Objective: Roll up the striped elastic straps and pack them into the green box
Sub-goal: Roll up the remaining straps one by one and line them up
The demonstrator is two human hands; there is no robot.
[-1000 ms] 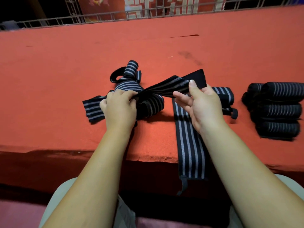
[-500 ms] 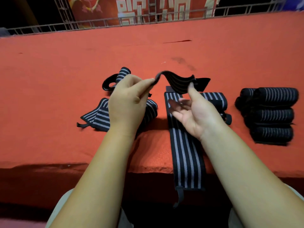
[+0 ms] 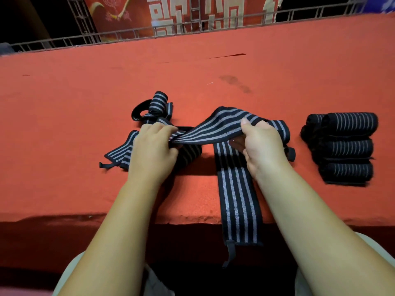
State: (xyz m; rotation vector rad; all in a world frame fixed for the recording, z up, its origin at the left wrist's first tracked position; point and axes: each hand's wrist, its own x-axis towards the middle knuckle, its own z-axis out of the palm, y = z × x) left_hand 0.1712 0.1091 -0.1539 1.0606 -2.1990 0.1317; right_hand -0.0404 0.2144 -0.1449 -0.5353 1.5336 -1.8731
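Gripping striped strap (image 3: 213, 129) | left hand (image 3: 152, 150) fisted round it | right hand (image 3: 265, 144) pinching it

Striped strap (image 3: 215, 127) stretched above table; rolled straps (image 3: 346, 146) stacked (right).

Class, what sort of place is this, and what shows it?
Probably a makeshift packing station, perhaps in a workshop: a red cloth-covered table, rolled straps stacked on it, a metal railing and red banner behind.
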